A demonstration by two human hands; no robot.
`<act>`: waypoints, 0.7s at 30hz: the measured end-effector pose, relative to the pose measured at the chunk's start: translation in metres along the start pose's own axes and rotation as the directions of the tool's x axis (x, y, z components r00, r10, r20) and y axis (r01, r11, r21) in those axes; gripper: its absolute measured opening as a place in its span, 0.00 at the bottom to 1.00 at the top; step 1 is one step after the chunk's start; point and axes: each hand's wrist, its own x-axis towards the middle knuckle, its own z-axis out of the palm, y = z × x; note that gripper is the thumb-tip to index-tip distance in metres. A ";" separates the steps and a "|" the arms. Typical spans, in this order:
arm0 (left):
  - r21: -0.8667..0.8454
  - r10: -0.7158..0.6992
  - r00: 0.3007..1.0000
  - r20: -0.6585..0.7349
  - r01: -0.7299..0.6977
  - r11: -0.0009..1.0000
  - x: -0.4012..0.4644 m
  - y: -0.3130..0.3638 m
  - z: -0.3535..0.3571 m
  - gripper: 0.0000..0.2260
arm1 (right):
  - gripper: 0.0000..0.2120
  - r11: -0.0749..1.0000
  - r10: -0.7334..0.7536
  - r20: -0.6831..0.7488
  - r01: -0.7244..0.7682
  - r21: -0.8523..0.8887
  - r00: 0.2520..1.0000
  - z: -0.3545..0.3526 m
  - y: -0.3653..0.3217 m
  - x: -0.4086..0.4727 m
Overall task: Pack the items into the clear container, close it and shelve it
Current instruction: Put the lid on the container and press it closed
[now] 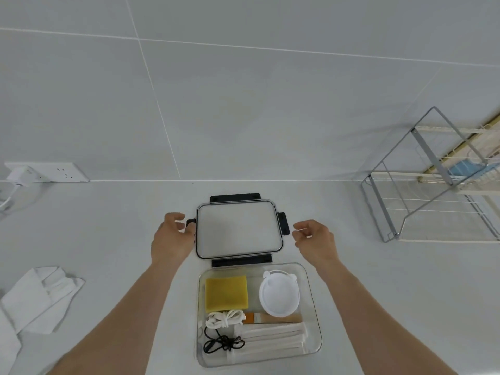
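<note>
The clear container [313, 315] sits open near me on the white counter. Inside lie a yellow sponge [226, 293], a white round bowl [279, 293], a coiled white cable [224, 319], a black cable [223, 343], a brush [270, 318] and folded white cloth [270, 338]. Its lid [238, 230], clear with black clasps, lies flat just beyond it. My left hand [171, 236] is at the lid's left clasp, fingers touching it. My right hand [315, 239] hovers a little right of the right clasp, fingers curled and apart, holding nothing.
A wire shelf rack [433, 190] stands at the right against the tiled wall. A crumpled white cloth [38, 299] lies at the left. A wall socket with a white plug [21, 174] is at far left.
</note>
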 end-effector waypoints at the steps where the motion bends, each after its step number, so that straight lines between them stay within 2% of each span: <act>1: 0.003 -0.032 0.999 0.025 0.032 0.999 0.006 -0.003 0.004 0.15 | 0.08 1.000 0.019 0.011 -0.019 -0.006 1.000 0.000 0.001 0.009; 5: 0.030 -0.128 0.988 0.083 0.126 0.992 0.024 -0.016 0.022 0.21 | 0.11 0.996 0.067 0.045 -0.064 -0.065 0.997 0.007 0.004 0.037; 11: 0.135 -0.243 0.965 0.099 0.229 0.964 0.047 -0.028 0.046 0.27 | 0.16 0.985 0.166 0.108 -0.160 -0.062 0.980 0.024 0.015 0.071; 14: 0.113 -0.271 0.960 0.076 0.261 0.959 0.058 -0.028 0.052 0.24 | 0.18 0.982 0.182 0.115 -0.175 -0.075 0.976 0.034 0.019 0.082; 18: 0.128 -0.287 0.956 0.058 0.278 0.952 0.068 -0.027 0.055 0.15 | 0.16 0.978 0.190 0.091 -0.180 -0.107 0.977 0.045 0.021 0.092; 21: 0.141 -0.290 0.956 0.042 0.282 0.949 0.070 -0.029 0.057 0.13 | 0.14 0.968 0.222 0.043 -0.216 -0.126 0.974 0.051 0.024 0.094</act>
